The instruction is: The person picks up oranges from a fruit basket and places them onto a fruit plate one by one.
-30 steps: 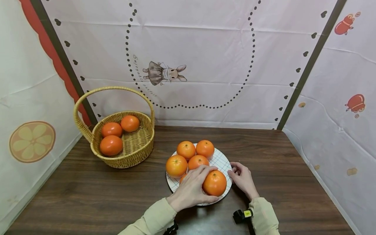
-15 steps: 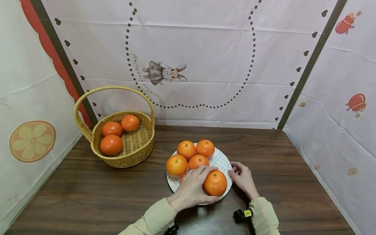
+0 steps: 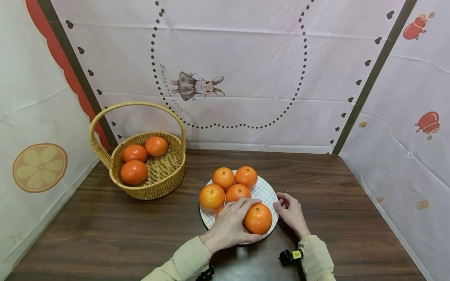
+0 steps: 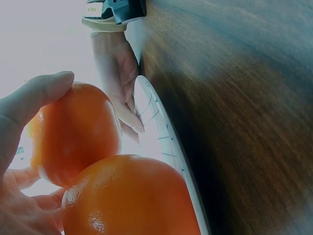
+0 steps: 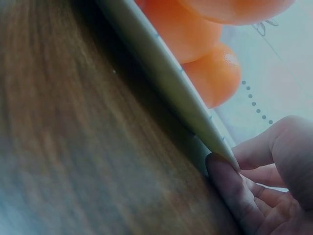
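1. A pale cloth backdrop [image 3: 253, 50], printed with a sideways rabbit [image 3: 197, 86], is hung behind the counter [image 3: 105, 242] and along its sides.
2. The counter is surfaced in dark wood grain.
3. A woven basket [image 3: 158, 190] with a tall arched handle [image 3: 140, 104] is placed at the counter's far left.
4. A round white plate [image 3: 261, 191], patterned with thin crossing lines, is set to the right of the basket, near the counter's middle.
5. An orange is gripped by the left hand [image 3: 230, 222], with the thumb on its near side; the plate's right rim is pinched by the right hand [image 3: 291, 212].
6. The gripped orange [image 3: 259, 219] is held at the plate's near right part; whether the plate is touched by it cannot be told.
7. Five other oranges [image 3: 212, 197] are gathered on the plate, one mostly hidden by the left hand.
8. Three redder fruits [image 3: 134, 172] are kept in the basket, toward its left and back.
9. A black device [image 3: 286, 257] with a yellow label [image 3: 297, 254] is worn at the right wrist.
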`<move>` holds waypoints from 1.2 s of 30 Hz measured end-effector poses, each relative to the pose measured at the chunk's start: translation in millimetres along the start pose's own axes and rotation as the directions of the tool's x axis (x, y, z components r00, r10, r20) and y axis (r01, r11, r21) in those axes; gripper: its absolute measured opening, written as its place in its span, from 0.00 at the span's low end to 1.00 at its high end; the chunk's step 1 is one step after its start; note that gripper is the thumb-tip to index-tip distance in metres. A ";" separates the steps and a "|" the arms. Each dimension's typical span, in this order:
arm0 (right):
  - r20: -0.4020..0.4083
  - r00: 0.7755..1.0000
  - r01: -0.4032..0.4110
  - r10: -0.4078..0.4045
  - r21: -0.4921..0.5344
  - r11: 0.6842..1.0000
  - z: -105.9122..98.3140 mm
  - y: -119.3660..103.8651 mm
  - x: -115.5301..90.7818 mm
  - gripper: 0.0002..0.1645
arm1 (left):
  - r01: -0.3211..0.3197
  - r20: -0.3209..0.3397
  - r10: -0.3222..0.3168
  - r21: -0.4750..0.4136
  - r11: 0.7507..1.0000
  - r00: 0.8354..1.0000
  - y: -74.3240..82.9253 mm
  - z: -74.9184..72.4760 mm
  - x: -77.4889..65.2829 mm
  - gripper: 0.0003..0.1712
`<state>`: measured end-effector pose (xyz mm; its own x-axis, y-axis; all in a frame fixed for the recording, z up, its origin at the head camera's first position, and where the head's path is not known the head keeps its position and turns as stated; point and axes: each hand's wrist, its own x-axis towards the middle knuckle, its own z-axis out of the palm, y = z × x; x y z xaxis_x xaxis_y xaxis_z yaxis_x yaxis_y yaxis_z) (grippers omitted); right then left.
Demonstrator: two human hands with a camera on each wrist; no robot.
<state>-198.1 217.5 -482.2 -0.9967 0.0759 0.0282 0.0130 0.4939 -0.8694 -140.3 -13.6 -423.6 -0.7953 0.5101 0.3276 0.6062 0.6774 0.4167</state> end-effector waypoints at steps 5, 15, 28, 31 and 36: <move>-0.003 1.000 0.004 -0.004 -0.001 1.000 0.2 0.8 0.4 0.20 | 0.001 0.000 -0.001 0.005 1.000 1.000 0.4 -0.3 0.0 0.46; 0.001 1.000 0.003 -0.003 0.013 1.000 0.1 0.5 0.0 0.20 | -0.004 -0.001 0.004 0.023 1.000 1.000 0.2 1.0 0.3 0.46; -0.004 1.000 0.004 -0.004 0.002 1.000 0.3 0.8 1.1 0.20 | -0.015 0.014 0.014 0.048 0.999 1.000 -0.4 0.8 -0.6 0.46; -0.004 1.000 0.003 -0.003 0.001 1.000 0.3 0.8 1.0 0.20 | -0.016 0.017 0.015 0.050 0.999 1.000 -0.6 0.7 -0.7 0.47; -0.003 1.000 -0.001 0.001 -0.001 1.000 0.2 1.0 0.5 0.20 | -0.017 0.019 0.016 0.051 0.999 1.000 -0.9 1.1 -0.7 0.47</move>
<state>-198.6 217.9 -483.2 -0.9965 0.0791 0.0287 0.0142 0.4948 -0.8689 -140.4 -13.9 -425.1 -0.7857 0.5306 0.3180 0.6181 0.6951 0.3672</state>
